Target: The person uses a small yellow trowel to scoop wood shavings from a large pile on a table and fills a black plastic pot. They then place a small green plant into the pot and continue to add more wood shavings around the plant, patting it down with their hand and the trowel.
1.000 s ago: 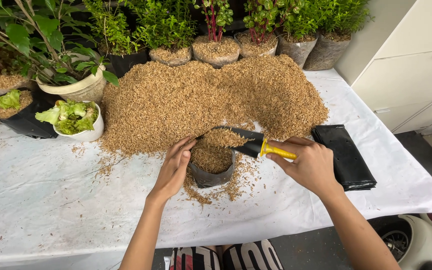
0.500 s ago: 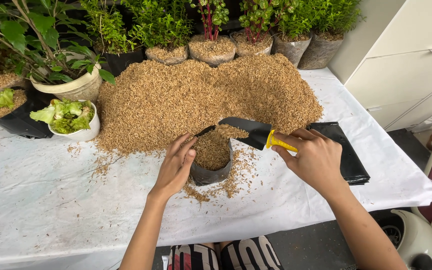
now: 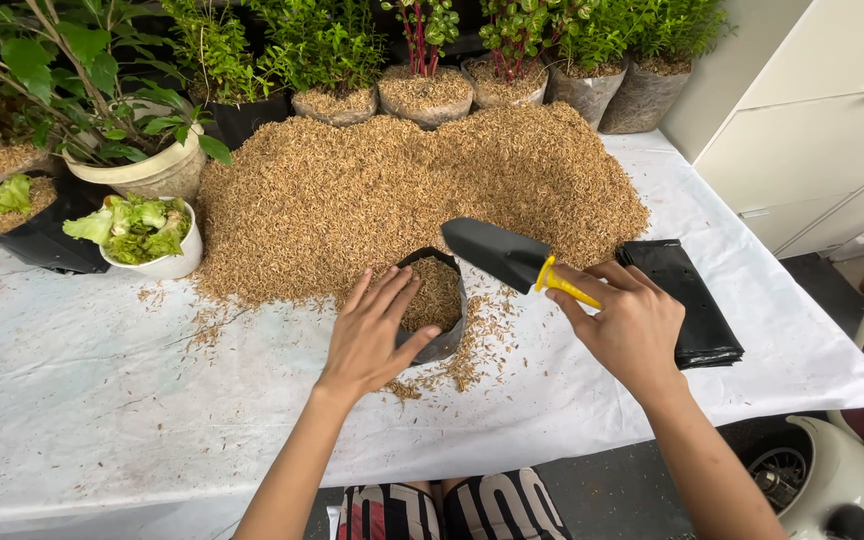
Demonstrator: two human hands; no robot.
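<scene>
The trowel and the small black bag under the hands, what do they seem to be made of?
Trowel: the blade looks like dark painted metal with a matte finish, and the yellow handle is probably plastic. Small black bag: it seems thin soft plastic, since its rim wrinkles and sags.

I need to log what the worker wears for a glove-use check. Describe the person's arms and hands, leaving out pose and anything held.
Both forearms are bare up to the frame edge: no sleeves in view. The left hand and right hand wear no gloves, and no rings, watch or bracelets show. Nails look short and unpainted. No markings show.
</scene>
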